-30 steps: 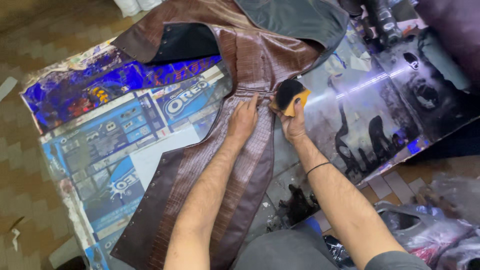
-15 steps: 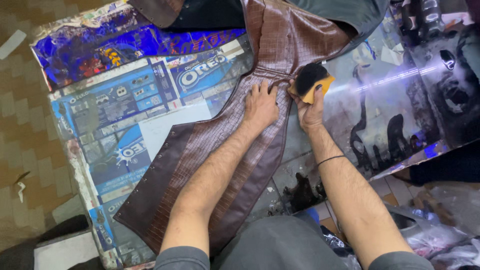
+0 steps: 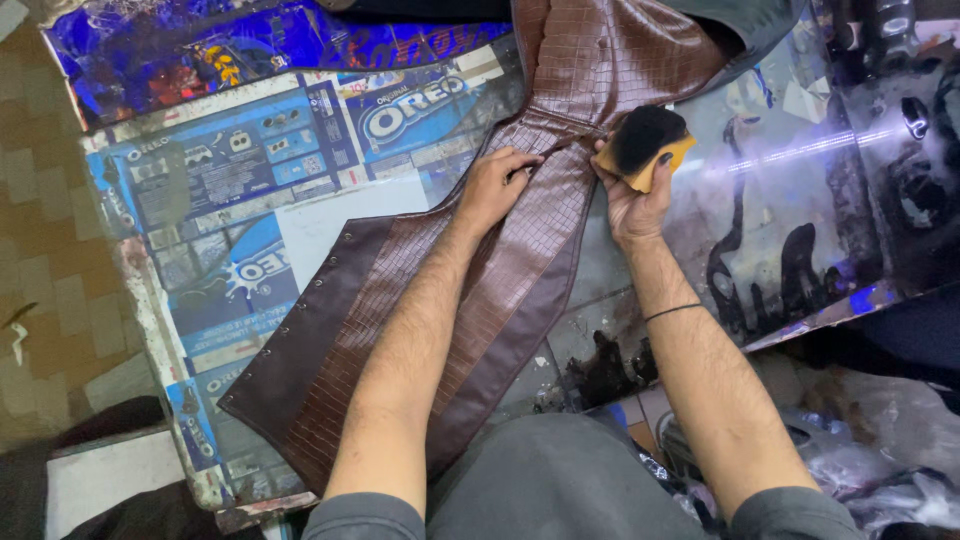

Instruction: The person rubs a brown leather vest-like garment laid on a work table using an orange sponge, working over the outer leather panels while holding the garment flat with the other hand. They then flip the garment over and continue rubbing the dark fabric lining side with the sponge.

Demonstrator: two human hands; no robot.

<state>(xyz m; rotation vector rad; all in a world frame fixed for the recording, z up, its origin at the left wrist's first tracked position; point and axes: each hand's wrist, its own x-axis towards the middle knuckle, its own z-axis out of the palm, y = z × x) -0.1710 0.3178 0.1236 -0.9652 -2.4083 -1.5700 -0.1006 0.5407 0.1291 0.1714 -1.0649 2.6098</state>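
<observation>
A blue printed cardboard sheet [image 3: 230,200] is covering the desk, and a long brown crocodile-textured leather garment [image 3: 520,250] is lying stretched across it. The left hand [image 3: 492,188] is pressing flat and open on the leather, while the right hand [image 3: 632,195] is gripping a black-bristled brush with a yellow wooden back [image 3: 645,140] at the garment's edge.

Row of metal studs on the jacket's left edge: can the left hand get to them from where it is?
Probably yes. The left hand lies flat on the brown leather jacket, and the row of studs sits uncovered along the panel's edge, nothing lying across it. The right hand holds the sponge on the other side.
</observation>
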